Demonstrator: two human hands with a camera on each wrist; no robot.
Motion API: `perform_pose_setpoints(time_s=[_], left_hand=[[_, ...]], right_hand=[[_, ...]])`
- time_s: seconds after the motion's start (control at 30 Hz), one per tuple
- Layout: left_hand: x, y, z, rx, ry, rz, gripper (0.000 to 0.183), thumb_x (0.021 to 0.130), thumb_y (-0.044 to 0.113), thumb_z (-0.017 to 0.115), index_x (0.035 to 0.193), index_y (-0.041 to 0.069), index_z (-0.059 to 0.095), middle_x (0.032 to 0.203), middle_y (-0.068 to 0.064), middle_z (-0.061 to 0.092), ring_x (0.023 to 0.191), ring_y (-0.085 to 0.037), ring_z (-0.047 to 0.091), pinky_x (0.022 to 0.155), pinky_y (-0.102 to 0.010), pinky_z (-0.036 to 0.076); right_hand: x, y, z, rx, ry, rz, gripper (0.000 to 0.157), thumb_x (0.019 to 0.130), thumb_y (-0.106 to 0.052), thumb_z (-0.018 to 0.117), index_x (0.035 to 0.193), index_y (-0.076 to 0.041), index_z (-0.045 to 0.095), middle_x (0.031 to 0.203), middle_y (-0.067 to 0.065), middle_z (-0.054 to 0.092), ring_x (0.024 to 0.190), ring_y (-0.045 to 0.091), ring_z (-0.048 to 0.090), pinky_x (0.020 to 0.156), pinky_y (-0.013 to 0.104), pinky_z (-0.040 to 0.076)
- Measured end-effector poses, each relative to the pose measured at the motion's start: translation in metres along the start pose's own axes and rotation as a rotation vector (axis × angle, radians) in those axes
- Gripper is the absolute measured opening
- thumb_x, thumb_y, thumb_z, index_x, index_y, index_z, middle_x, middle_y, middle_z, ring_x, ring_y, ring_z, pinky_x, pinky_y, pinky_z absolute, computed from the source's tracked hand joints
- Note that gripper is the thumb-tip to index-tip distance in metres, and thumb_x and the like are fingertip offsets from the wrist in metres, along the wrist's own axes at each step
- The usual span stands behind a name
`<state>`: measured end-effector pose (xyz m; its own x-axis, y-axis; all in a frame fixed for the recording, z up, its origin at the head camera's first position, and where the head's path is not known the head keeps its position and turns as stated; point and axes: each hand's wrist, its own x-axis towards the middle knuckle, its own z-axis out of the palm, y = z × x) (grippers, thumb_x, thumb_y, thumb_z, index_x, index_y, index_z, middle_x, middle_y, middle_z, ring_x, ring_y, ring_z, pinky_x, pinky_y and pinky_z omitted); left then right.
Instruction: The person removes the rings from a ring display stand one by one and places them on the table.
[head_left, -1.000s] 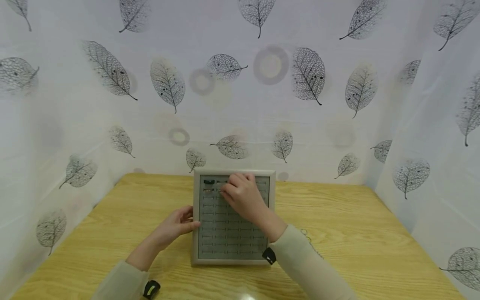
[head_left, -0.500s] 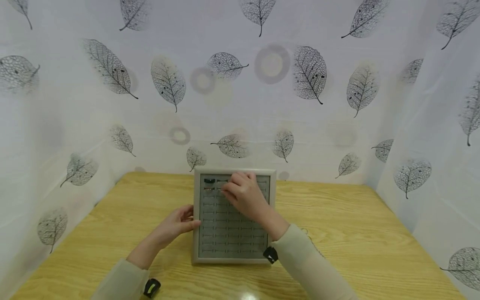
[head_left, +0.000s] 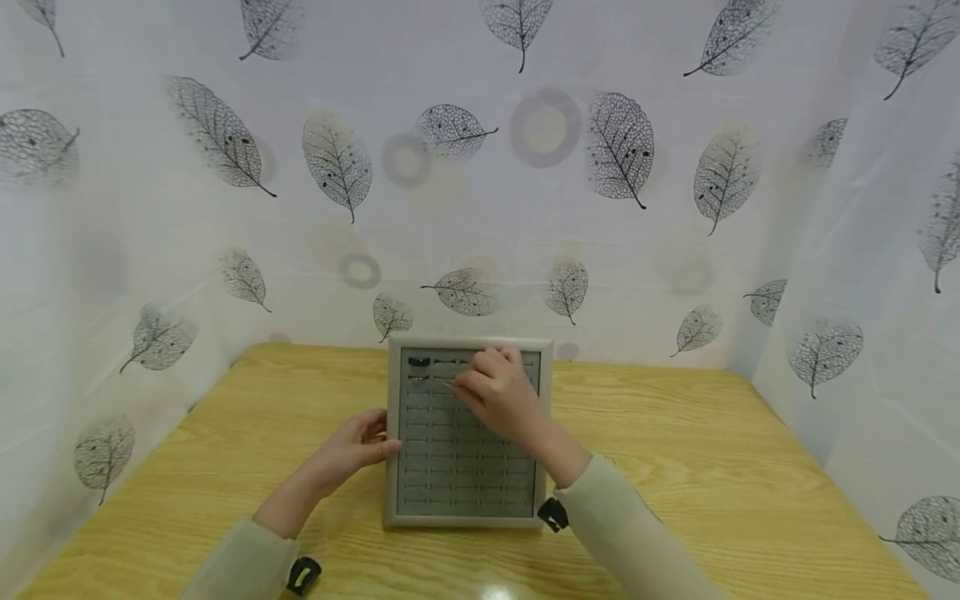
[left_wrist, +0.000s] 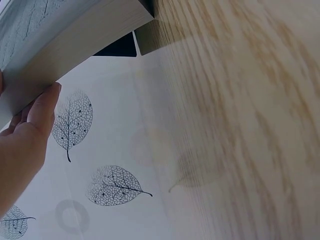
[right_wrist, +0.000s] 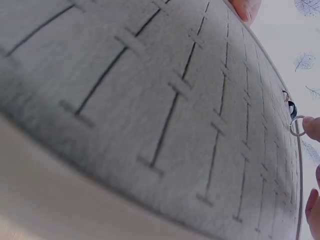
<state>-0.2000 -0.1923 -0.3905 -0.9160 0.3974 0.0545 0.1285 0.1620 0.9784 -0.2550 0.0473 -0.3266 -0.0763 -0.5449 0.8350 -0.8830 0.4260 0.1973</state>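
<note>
A ring display board (head_left: 465, 475) with a pale frame and grey slotted padding stands tilted upright on the table. My left hand (head_left: 348, 450) holds its left side, thumb at the front edge and fingers behind; the left wrist view shows fingers (left_wrist: 42, 107) against the frame's side. My right hand (head_left: 498, 400) is in front of the upper rows. Its fingertips pinch a thin silver ring (right_wrist: 292, 129) with a textured band, close to the padding. A black ring (head_left: 419, 362) sits in the top left slot, and a smaller reddish ring (head_left: 417, 378) is just below it.
The wood-grain table (head_left: 675, 433) extends around the board. Thin loops (head_left: 611, 462) lie on it at the right, mostly hidden by the right sleeve (head_left: 622, 525). A white leaf-print curtain (head_left: 480, 217) surrounds the back and sides.
My right hand has shifted a little to the right across the board, uncovering more of the second column's slots. My left hand keeps its hold on the frame.
</note>
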Motion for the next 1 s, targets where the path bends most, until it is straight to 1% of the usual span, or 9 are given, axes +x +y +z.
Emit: perform_pose_setpoints(time_s=[0.17,0.27,0.5,0.6,0.7,0.77,0.83,1.0], left_hand=[[0.0,0.001,0.0,0.0,0.007,-0.014,0.063,0.087,0.018,0.058,0.132,-0.011,0.024,0.125,-0.026,0.041,0.115,-0.037,0.039,0.089,-0.039,0.042],[0.0,0.0,0.0,0.001,0.003,-0.015,0.063,0.087,0.019,0.058,0.132,-0.01,0.024,0.125,-0.025,0.041,0.115,-0.037,0.039,0.088,-0.039,0.042],[0.001,-0.002,-0.001,-0.011,0.003,-0.02,0.064,0.086,0.02,0.058,0.133,-0.009,0.024,0.125,-0.025,0.041,0.114,-0.036,0.041,0.087,-0.038,0.043],[0.001,-0.002,-0.001,-0.01,0.001,-0.017,0.064,0.087,0.02,0.058,0.133,-0.009,0.024,0.125,-0.025,0.041,0.114,-0.036,0.041,0.086,-0.039,0.043],[0.0,-0.002,-0.001,-0.008,0.003,-0.021,0.065,0.087,0.02,0.058,0.133,-0.009,0.023,0.126,-0.026,0.04,0.115,-0.036,0.04,0.087,-0.039,0.043],[0.0,-0.002,-0.001,-0.007,0.004,-0.025,0.065,0.087,0.02,0.058,0.133,-0.009,0.023,0.126,-0.026,0.04,0.115,-0.036,0.04,0.087,-0.039,0.043],[0.0,-0.001,-0.001,-0.003,0.002,-0.022,0.065,0.087,0.019,0.058,0.133,-0.01,0.023,0.126,-0.026,0.04,0.115,-0.036,0.04,0.087,-0.038,0.043],[0.001,-0.001,-0.001,-0.001,-0.005,-0.01,0.065,0.087,0.018,0.058,0.132,-0.012,0.022,0.126,-0.028,0.039,0.115,-0.037,0.04,0.088,-0.038,0.042]], right_hand=[[-0.007,0.001,-0.008,-0.033,0.036,-0.039,0.01,0.066,-0.012,0.076,0.067,-0.012,0.066,0.063,-0.003,0.047,0.057,0.014,0.041,0.057,0.032,0.027],[-0.012,0.002,-0.015,-0.044,0.041,-0.058,0.01,0.065,-0.012,0.076,0.066,-0.012,0.066,0.062,-0.003,0.047,0.056,0.014,0.041,0.056,0.032,0.028],[-0.03,0.006,-0.031,-0.031,0.004,-0.055,0.009,0.066,-0.011,0.074,0.068,-0.011,0.066,0.063,-0.003,0.046,0.056,0.014,0.039,0.056,0.032,0.026],[-0.038,0.006,-0.039,-0.033,-0.005,-0.058,0.008,0.074,-0.014,0.069,0.068,-0.01,0.066,0.063,-0.002,0.046,0.056,0.014,0.039,0.057,0.032,0.027],[-0.045,0.005,-0.048,-0.048,-0.019,-0.07,0.019,0.085,-0.017,0.06,0.069,-0.009,0.066,0.063,-0.002,0.046,0.056,0.015,0.038,0.057,0.033,0.027],[-0.051,0.004,-0.054,-0.058,-0.021,-0.079,0.025,0.089,-0.019,0.054,0.069,-0.009,0.065,0.063,-0.002,0.045,0.056,0.015,0.037,0.057,0.033,0.026],[-0.056,0.004,-0.06,-0.065,-0.03,-0.074,0.029,0.091,-0.021,0.051,0.069,-0.009,0.065,0.064,-0.002,0.045,0.056,0.015,0.037,0.058,0.033,0.027],[-0.071,0.009,-0.074,-0.069,-0.046,-0.053,0.033,0.092,-0.023,0.048,0.067,-0.008,0.064,0.062,-0.002,0.042,0.056,0.015,0.036,0.058,0.033,0.028]])
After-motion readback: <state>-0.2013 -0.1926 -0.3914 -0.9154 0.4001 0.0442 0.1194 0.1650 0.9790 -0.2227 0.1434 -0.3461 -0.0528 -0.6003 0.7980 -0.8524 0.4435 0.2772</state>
